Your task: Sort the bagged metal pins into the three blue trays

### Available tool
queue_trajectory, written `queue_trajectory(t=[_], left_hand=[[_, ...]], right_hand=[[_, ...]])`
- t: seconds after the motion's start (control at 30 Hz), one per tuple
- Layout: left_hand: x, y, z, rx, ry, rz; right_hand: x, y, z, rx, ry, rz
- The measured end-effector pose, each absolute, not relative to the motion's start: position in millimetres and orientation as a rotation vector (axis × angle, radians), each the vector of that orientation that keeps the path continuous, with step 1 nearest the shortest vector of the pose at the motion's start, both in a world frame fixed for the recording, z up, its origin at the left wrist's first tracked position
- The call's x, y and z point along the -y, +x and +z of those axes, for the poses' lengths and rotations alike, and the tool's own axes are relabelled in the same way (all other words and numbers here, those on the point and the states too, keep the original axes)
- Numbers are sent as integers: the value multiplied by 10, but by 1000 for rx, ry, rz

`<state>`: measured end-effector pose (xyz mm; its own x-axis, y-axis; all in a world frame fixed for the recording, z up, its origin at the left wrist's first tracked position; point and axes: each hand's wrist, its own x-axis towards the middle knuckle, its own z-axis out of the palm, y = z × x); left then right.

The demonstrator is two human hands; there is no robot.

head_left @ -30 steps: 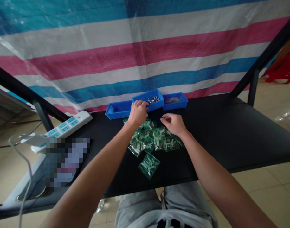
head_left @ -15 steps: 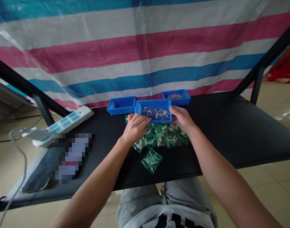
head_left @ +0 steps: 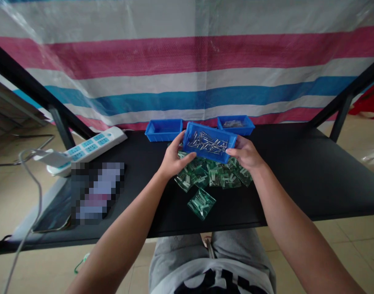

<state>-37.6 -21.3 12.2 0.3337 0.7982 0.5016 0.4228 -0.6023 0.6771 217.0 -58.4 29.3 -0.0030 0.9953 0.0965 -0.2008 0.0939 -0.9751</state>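
Note:
Between my two hands is a small blue plastic bin, raised above the table and tilted, its right end lower than its left. Loose thin silver metal pins lie heaped inside it; their exact kind is too small to tell. My left hand grips the bin's left end, thumb along the front. At the right end, my right hand holds on with its thumb over the rim. Under the bin several green-tinted plastic packets of small parts are spread, partly hidden. A single packet lies nearer the front edge.
Behind stand two more blue bins, a left bin and a right bin with clear packets inside. To the left are a white power strip, a cable and a blurred-out flat item on the black table.
The held bin has turned and tilted, its right end dropping. My left hand has shifted from over the front rim to the left end. The view has swung slightly left.

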Motion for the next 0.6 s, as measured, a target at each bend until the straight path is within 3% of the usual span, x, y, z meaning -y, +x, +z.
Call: queue_trajectory(t=[0.2, 0.6], left_hand=[[119, -396, 38, -1035, 1814, 1251], [176, -559, 281, -1099, 2410, 1013]], right_hand=[[590, 2242, 293, 1202, -1015, 1217], [593, 2377, 251, 1355, -978, 1189]])
